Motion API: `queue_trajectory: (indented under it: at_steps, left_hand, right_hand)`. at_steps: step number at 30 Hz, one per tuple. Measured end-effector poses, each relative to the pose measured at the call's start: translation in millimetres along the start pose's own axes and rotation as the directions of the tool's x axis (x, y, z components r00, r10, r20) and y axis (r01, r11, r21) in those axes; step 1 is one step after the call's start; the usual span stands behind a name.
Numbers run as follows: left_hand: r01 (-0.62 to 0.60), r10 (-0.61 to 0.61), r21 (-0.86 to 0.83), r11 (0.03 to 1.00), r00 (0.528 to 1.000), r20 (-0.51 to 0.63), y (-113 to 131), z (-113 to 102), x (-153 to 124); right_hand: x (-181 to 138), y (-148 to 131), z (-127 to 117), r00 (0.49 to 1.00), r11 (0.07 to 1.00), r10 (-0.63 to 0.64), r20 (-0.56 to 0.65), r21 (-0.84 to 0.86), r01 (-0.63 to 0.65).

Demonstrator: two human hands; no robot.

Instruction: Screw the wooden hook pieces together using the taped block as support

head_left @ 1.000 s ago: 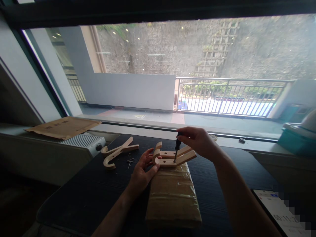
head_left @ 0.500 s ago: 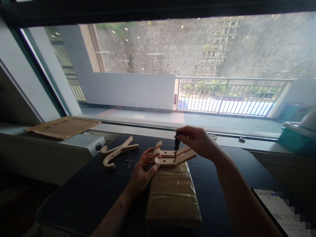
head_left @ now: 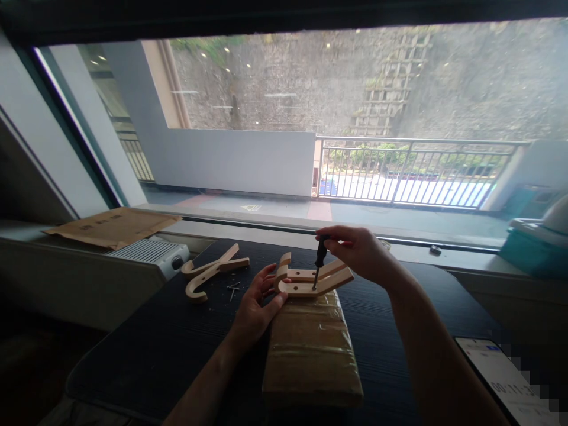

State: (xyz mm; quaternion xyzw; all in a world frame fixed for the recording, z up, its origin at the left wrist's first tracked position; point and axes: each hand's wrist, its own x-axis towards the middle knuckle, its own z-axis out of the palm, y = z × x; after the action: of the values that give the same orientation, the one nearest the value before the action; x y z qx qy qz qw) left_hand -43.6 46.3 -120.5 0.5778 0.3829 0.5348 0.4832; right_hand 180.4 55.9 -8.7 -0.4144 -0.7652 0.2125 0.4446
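Note:
My right hand [head_left: 355, 251] grips the black handle of a screwdriver [head_left: 320, 254], which leans slightly to the right. Its tip meets a hole in the nearer of two pale wooden hooks [head_left: 306, 290]. The second wooden hook [head_left: 293, 274] lies just behind it. My left hand [head_left: 260, 302] is closed on the curved end of the nearer hook, thumb in front and fingers behind. Both hooks rest at the far end of a tape-wrapped cardboard box [head_left: 313, 361].
Two more wooden hooks [head_left: 217, 269] lie crossed at the left of the dark table [head_left: 146, 343], near several screws [head_left: 233, 289]. A phone [head_left: 501, 378] sits at the right. A brown envelope [head_left: 115, 228] lies beside a white heater [head_left: 155, 257], below the window.
The screwdriver's handle has tilted a little to the right with my right hand, its tip staying at the hole. My left hand and the hooks have hardly moved.

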Motion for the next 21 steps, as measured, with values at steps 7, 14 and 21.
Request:
queue_trajectory:
  at_steps: [7, 14, 21]
  left_hand:
    - [-0.026, 0.026, 0.014, 1.0, 1.0, 0.004, -4.5, -1.9, 2.7]
    - [-0.025, 0.025, 0.01, 1.0, 0.999, 0.025, -5.0, -2.0, 1.7]
    - [-0.006, 0.006, -0.011, 1.0, 1.0, 0.017, -4.2, -2.1, 0.9]
  right_hand:
    - [-0.7, -1.7, -1.6, 1.0, 1.0, 0.02, -0.004, 0.0, -0.02]
    - [0.4, -0.8, 1.1, 1.0, 0.999, 0.019, -0.011, 0.037, -0.018]
    - [0.5, 2.2, 1.0, 0.999, 0.999, 0.023, -0.046, -0.036, -0.024]
